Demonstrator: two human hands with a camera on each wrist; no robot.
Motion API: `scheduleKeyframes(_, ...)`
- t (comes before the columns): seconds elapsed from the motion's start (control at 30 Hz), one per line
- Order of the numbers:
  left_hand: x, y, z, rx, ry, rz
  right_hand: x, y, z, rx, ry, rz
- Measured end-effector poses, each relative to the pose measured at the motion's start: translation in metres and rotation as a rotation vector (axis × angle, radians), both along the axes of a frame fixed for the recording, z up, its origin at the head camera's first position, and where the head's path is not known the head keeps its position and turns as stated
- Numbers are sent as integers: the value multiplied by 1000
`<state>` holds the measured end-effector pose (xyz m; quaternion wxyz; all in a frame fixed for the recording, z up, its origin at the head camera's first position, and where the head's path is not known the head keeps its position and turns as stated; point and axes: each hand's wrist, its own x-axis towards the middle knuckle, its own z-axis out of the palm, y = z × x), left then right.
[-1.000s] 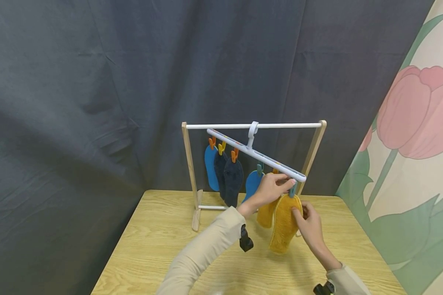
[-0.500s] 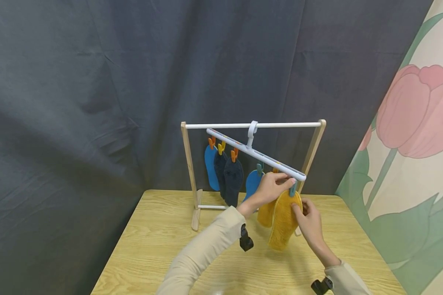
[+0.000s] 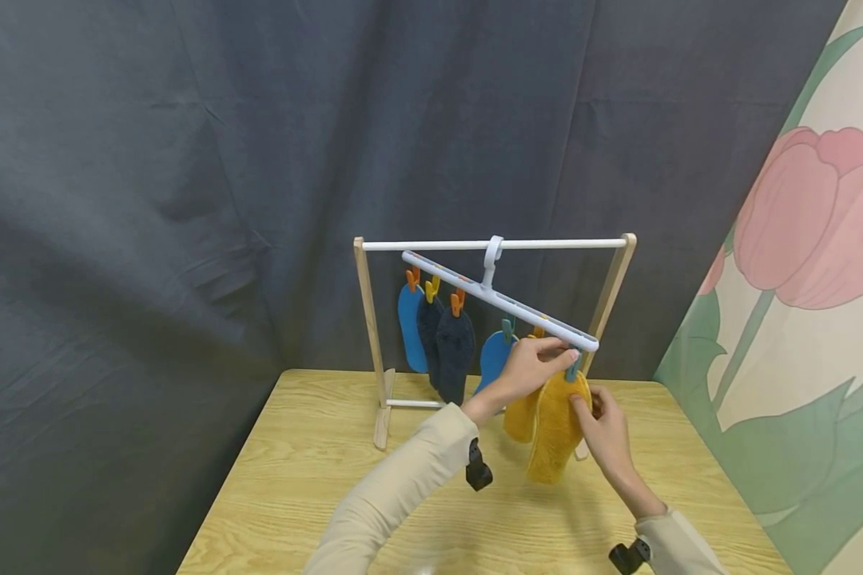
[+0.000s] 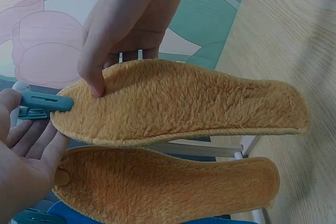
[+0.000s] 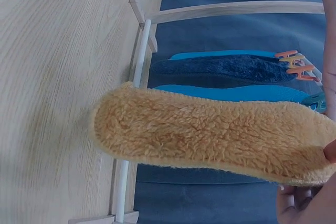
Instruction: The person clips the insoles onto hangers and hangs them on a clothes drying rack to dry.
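My left hand pinches a teal clothespin under the near right end of the white hanger. The clothespin's jaws are at the top edge of a fuzzy yellow insole. My right hand holds that insole by its upper right edge, thumb on the front face and fingers behind. A second yellow insole hangs just behind it, its top partly hidden by my left hand. Further along are a blue insole, two dark navy insoles and another blue insole, hanging from clothespins.
The hanger hooks over the white top bar of a small wooden-legged rack and slants down toward the right. The rack stands on a wood-grain table. Behind is a dark grey curtain; a tulip-painted wall is at the right.
The front yellow insole has risen slightly in my right hand, and the hanger's right end is a little higher. Both hands keep nearly the same places and holds.
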<state>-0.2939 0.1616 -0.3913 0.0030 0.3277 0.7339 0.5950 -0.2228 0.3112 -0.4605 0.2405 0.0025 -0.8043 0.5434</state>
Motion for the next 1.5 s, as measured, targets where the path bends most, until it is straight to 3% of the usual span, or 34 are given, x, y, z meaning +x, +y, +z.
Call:
scheduleKeyframes(0.47, -3, -8, -9, 37, -35, -53, -3, 9, -1, 30, -15, -44)
scheduleKeyframes(0.67, -4, -12, -13, 62, -26, -42, -5, 12, -1, 29, -31, -56)
scheduleKeyframes(0.8, -3, -20, -18, 107, -62, -66, -7, 14, 0, 30, -27, -57)
scheduleKeyframes(1.0, -10, -36, -35, 186, -102, -118, -9, 16, 1, 56, -20, -87)
scheduleKeyframes(1.23, -13, -61, -59, 206, -127, -85, -13, 24, 2, 100, -9, -112)
scheduleKeyframes(1.5, -11, -106, -86, 240, -199, -44, -14, 31, 1, 80, -41, -115)
